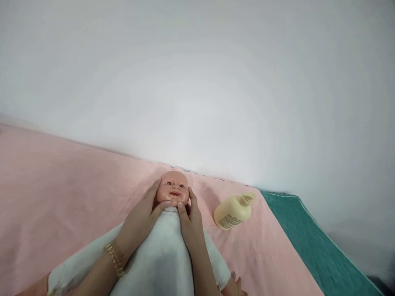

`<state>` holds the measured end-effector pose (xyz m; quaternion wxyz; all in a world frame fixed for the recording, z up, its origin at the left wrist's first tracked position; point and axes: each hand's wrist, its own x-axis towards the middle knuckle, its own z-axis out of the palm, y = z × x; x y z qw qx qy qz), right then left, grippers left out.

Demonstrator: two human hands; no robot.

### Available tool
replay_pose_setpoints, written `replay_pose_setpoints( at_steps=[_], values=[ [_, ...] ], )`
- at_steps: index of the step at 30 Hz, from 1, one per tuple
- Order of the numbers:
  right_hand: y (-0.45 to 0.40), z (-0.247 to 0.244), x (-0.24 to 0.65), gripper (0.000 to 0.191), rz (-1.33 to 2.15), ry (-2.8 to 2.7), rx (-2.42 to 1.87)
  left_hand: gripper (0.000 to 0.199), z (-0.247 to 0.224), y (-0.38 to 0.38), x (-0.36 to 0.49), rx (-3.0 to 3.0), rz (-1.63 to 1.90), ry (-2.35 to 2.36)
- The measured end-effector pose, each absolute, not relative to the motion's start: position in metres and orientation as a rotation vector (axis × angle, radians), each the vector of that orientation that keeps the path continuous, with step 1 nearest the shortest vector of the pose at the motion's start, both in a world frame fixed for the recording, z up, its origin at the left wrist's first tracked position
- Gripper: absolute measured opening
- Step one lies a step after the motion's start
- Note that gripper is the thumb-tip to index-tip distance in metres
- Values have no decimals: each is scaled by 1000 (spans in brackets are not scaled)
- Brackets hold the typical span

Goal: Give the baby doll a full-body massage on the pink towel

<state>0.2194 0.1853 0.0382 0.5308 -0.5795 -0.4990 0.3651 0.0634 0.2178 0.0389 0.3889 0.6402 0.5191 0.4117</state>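
A baby doll [168, 250] in a white long-sleeved outfit lies on its back on the pink sheet, its head towards the wall. My left hand [143, 211] cups one side of the doll's head [174, 179], its thumb below the chin. On the opposite side my right hand [191, 213] cups the head too, with its thumb by the chin and collar. Both hands are closed around the head, and a beaded bracelet [114, 259] circles my left wrist. The doll's sleeved arms stretch out to both sides beneath my forearms. Its legs are out of view.
A pale yellow pump bottle [231, 213] with printed text stands on the pink sheet [68, 185], right of the doll. Green material [296, 222] shows beyond the sheet's right edge. A plain white wall [197, 82] rises behind the sheet.
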Motion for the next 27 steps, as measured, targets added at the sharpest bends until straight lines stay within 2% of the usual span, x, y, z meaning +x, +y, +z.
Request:
replay_pose_setpoints(
  at_steps=[16, 27],
  values=[
    [182, 48, 219, 64, 809, -1257, -1481, 67, 40, 215, 65, 1606, 1030, 1374],
    [185, 36, 218, 85, 932, -1158, -1340, 77, 33, 220, 64, 1635, 1084, 1250]
  ],
)
